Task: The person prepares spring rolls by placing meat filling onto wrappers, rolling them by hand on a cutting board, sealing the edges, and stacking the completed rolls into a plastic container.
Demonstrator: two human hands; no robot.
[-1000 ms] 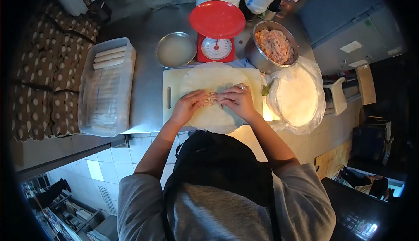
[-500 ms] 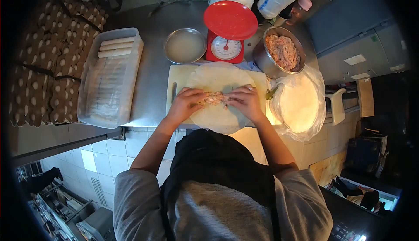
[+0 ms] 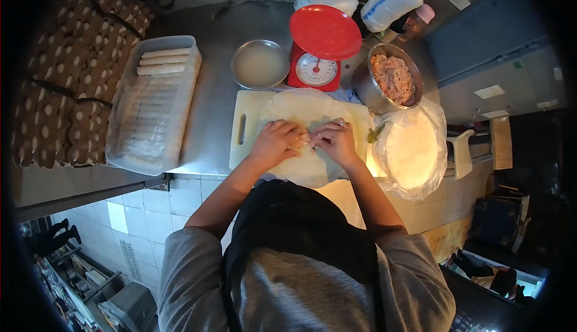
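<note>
Under both hands [image 3: 277, 143] [image 3: 336, 144], filling [image 3: 308, 138] is mostly hidden.

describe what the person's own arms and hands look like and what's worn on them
Loose grey short sleeves cover the upper arms, leaving the forearms bare. Neither the left hand nor the right hand appears gloved. A small shiny band, apparently a ring, shows on a right-hand finger.

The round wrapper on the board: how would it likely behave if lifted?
Probably floppy: the wrapper looks thin and lies spread out. That thinness suggests it could tear easily. Tilted, it might shed the filling, which sits unwrapped near its middle.
</note>
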